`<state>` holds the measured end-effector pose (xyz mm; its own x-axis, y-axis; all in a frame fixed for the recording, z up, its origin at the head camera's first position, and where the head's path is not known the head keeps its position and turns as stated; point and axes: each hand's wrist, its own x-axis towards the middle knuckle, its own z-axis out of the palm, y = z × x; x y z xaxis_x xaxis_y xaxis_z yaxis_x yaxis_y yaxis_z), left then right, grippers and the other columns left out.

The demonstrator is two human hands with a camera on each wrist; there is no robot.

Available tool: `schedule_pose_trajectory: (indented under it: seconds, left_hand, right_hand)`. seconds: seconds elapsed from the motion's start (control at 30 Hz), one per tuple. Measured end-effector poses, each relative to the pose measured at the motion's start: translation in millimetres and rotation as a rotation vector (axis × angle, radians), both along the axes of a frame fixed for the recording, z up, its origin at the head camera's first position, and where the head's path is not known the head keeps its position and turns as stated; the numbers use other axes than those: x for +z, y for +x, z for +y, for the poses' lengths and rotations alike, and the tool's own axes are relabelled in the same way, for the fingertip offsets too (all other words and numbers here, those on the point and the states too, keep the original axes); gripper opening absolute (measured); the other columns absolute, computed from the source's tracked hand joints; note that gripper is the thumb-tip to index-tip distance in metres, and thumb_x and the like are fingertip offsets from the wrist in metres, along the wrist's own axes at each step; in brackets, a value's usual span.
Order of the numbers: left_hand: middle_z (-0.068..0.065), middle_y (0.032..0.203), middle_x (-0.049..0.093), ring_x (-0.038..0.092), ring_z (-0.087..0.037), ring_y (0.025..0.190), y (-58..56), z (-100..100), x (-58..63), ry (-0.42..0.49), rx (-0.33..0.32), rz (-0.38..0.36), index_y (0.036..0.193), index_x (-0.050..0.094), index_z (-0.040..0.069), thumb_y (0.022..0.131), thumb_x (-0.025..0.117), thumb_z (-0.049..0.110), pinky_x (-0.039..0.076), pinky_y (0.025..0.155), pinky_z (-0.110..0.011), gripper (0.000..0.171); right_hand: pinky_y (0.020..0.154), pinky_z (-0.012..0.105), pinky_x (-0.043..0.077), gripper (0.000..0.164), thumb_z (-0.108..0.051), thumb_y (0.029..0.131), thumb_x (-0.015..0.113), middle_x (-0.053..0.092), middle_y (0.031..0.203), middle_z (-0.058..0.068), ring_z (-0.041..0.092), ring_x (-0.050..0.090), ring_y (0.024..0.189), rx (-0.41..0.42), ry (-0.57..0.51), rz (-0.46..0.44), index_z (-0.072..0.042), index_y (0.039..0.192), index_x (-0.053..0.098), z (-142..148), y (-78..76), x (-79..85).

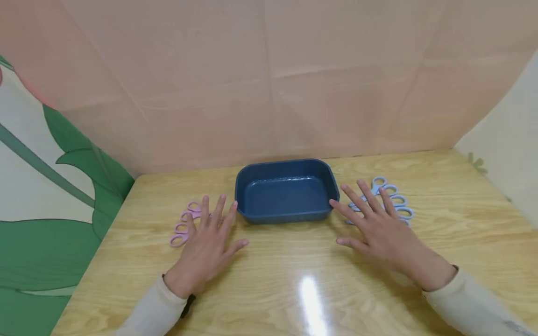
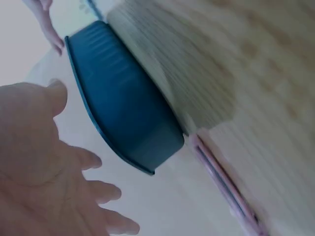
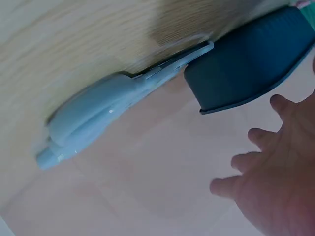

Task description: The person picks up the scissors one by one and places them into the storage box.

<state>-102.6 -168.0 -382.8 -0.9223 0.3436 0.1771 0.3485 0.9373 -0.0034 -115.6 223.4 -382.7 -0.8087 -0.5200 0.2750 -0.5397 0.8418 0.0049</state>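
Note:
A dark blue rectangular tray (image 1: pixel 286 217) with rounded corners sits near the back of the wooden table. My left hand (image 1: pixel 203 249) is spread above the table at its left, fingers straight and holding nothing. Partly hidden behind those fingers lie pink-handled scissors (image 1: pixel 178 240). On the other side my right hand (image 1: pixel 384 235) is also spread, palm down, with nothing in it. Light blue scissors (image 1: pixel 398 200), several in a fanned row, lie just beyond it, partly covered by its fingers. In the right wrist view the blue scissors (image 3: pixel 98 110) rest flat, their tips close to the tray (image 3: pixel 251 64).
The wooden table (image 1: pixel 269 275) shows a bright glare spot near its front. A pinkish cloth backdrop (image 1: pixel 269 84) rises behind the table's back edge. Green leaf artwork (image 1: pixel 42 252) covers the left side, and a pale wall (image 1: pixel 508 126) stands at the right.

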Motion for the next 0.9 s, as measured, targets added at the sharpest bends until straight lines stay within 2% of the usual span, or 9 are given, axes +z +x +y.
schedule_pose_trajectory:
  seconds: [0.13, 0.33, 0.47, 0.6, 0.67, 0.73, 0.83, 0.9]
  left_hand:
    - [-0.011, 0.168, 0.008, 0.003, -0.049, 0.152, 0.9, 4, 5.0, 0.033, -0.018, -0.010, 0.160, 0.020, 0.021, 0.097, 0.047, 0.063, 0.021, 0.107, -0.082, 0.081]
    - [-0.011, 0.168, 0.008, 0.006, -0.045, 0.153, 0.4, 5, 11.5, 0.086, -0.027, -0.041, 0.160, 0.018, 0.020, 0.099, 0.047, 0.059, 0.024, 0.112, -0.075, 0.078]
    - [-0.008, 0.168, 0.009, 0.011, -0.040, 0.153, 1.2, 4, 15.1, 0.175, -0.041, -0.073, 0.161, 0.018, 0.018, 0.100, 0.047, 0.056, 0.029, 0.116, -0.065, 0.077]
    - [-0.005, 0.168, 0.012, 0.021, -0.035, 0.152, -0.2, 4, 17.7, 0.277, -0.069, -0.096, 0.161, 0.016, 0.019, 0.101, 0.049, 0.053, 0.040, 0.113, -0.056, 0.076]
    - [-0.005, 0.168, 0.014, 0.031, -0.034, 0.149, -1.8, 4, 19.2, 0.305, -0.074, -0.103, 0.161, 0.015, 0.021, 0.101, 0.049, 0.052, 0.047, 0.106, -0.053, 0.075]
    - [-0.005, 0.168, 0.015, 0.044, -0.034, 0.142, -3.0, 4, 20.7, 0.324, -0.066, -0.121, 0.160, 0.015, 0.024, 0.101, 0.050, 0.051, 0.056, 0.088, -0.045, 0.074]
    - [-0.003, 0.168, 0.015, 0.056, -0.033, 0.130, -5.0, 4, 22.1, 0.348, -0.039, -0.157, 0.160, 0.016, 0.027, 0.101, 0.051, 0.050, 0.052, 0.065, -0.033, 0.072]
    - [-0.002, 0.168, 0.017, 0.060, -0.031, 0.125, -7.3, 4, 22.4, 0.389, -0.013, -0.163, 0.160, 0.021, 0.026, 0.101, 0.052, 0.048, 0.050, 0.064, -0.031, 0.070]
  right_hand:
    - [0.125, 0.060, -0.003, 0.074, -0.060, 0.092, 0.058, 0.015, 0.168, 0.007, 0.035, 0.001, 0.156, 0.007, 0.006, 0.047, -0.029, 0.155, 0.035, 6, -3.6, 2.2]
    - [0.127, 0.053, -0.003, 0.069, -0.057, 0.094, 0.057, 0.015, 0.168, 0.006, 0.032, 0.002, 0.157, 0.029, 0.008, 0.054, -0.027, 0.153, 0.039, 13, -9.0, 6.9]
    - [0.128, 0.049, -0.003, 0.064, -0.050, 0.096, 0.059, 0.015, 0.168, 0.005, 0.030, 0.001, 0.157, 0.038, -0.050, -0.022, -0.027, 0.152, 0.040, 17, -11.6, 12.4]
    - [0.126, 0.056, 0.007, 0.059, -0.041, 0.097, 0.062, 0.017, 0.167, 0.006, 0.031, 0.003, 0.157, 0.031, -0.146, -0.114, -0.027, 0.151, 0.042, 27, -19.4, 20.0]
    - [0.120, 0.063, 0.016, 0.057, -0.037, 0.097, 0.064, 0.021, 0.166, 0.009, 0.034, 0.007, 0.156, 0.035, -0.185, -0.129, -0.025, 0.149, 0.044, 33, -26.1, 23.0]
    - [0.114, 0.070, 0.022, 0.055, -0.034, 0.096, 0.065, 0.025, 0.164, 0.013, 0.039, 0.011, 0.154, 0.056, -0.211, -0.126, -0.021, 0.147, 0.047, 39, -33.1, 24.8]
    - [0.104, 0.076, 0.027, 0.052, -0.031, 0.094, 0.069, 0.033, 0.160, 0.017, 0.045, 0.020, 0.150, 0.084, -0.241, -0.130, -0.019, 0.142, 0.053, 47, -43.7, 26.4]
    - [0.100, 0.077, 0.029, 0.046, -0.028, 0.093, 0.070, 0.038, 0.156, 0.019, 0.049, 0.026, 0.146, 0.098, -0.252, -0.149, -0.019, 0.137, 0.057, 54, -50.2, 28.0]
